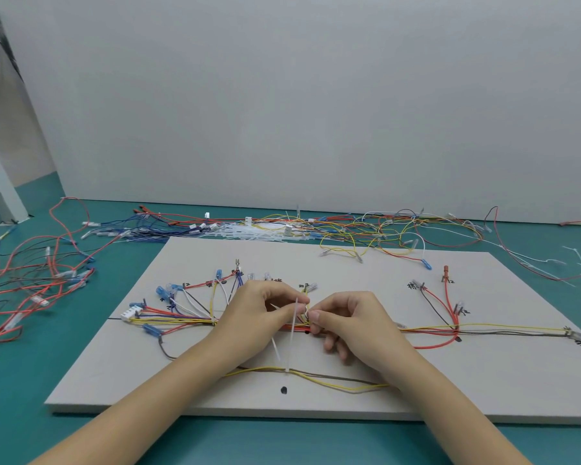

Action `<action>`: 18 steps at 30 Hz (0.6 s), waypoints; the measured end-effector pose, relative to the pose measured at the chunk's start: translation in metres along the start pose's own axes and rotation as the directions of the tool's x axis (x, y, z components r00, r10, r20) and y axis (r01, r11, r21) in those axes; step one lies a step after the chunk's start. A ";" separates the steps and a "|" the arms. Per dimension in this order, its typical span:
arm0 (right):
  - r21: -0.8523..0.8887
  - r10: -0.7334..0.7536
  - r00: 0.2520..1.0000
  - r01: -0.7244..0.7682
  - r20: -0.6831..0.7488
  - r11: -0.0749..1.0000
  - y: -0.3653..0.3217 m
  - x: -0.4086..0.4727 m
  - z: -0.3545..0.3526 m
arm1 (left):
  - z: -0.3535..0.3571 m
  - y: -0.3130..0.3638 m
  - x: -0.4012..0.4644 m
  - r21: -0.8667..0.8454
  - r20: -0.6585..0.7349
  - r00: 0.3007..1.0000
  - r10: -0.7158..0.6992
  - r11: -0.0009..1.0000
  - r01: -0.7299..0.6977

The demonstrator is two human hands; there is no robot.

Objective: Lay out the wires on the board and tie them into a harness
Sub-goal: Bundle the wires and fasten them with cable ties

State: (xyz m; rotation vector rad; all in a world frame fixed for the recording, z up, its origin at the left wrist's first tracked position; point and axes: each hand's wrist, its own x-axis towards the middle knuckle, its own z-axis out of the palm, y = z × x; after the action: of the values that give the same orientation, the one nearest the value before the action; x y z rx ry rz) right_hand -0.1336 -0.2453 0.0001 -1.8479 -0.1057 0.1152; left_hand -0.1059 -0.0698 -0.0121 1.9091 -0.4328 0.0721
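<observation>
A grey board [349, 391] lies on the teal table with coloured wires spread over it. They fan out to blue and clear terminals at the left [182, 307] and run as a bundle to the right [500, 331]. Over the middle of the bundle, my left hand [259, 313] and my right hand [349, 320] meet. Both pinch a white cable tie [295, 317] that stands upright around the wires there. A second white tie [286, 370] binds a yellow and a brown wire nearer me.
Loose red, blue, yellow and white wires lie heaped behind the board [316, 229] and at the left [41, 273]. A pile of white cable ties [245, 233] lies behind the board's far edge. A white wall stands at the back.
</observation>
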 end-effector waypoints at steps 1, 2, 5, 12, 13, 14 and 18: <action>0.001 0.001 1.000 -0.001 0.004 1.000 0.000 0.000 0.000 | 0.000 0.000 0.000 0.001 -0.001 1.000 0.002 1.000 -0.002; 0.003 0.003 1.000 -0.003 0.008 1.000 0.000 0.000 0.000 | 0.000 0.000 0.000 0.003 -0.001 1.000 0.002 1.000 -0.002; 0.013 0.013 1.000 -0.013 0.015 1.000 0.001 0.000 -0.001 | 0.000 -0.001 0.000 -0.005 0.000 1.000 -0.003 1.000 0.003; 0.025 0.014 1.000 -0.014 0.015 1.000 0.001 0.000 0.000 | 0.000 -0.002 0.000 0.020 0.008 1.000 0.011 1.000 -0.011; 0.028 0.014 1.000 -0.014 0.012 1.000 0.000 0.000 0.000 | 0.000 -0.002 0.000 0.024 0.010 1.000 0.012 1.000 -0.012; 0.030 0.013 1.000 -0.013 0.007 0.999 0.000 0.000 0.000 | 0.000 -0.002 0.000 0.029 0.011 1.000 0.012 1.000 -0.013; 0.033 0.020 1.000 -0.019 -0.003 0.999 0.000 0.000 0.001 | 0.000 -0.002 0.000 0.037 0.015 1.000 0.013 0.999 -0.014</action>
State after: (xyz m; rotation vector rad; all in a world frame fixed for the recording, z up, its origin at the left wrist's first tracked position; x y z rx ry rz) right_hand -0.1339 -0.2444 -0.0003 -1.8163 -0.0831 0.1270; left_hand -0.1050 -0.0692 -0.0140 1.9445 -0.4573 0.0753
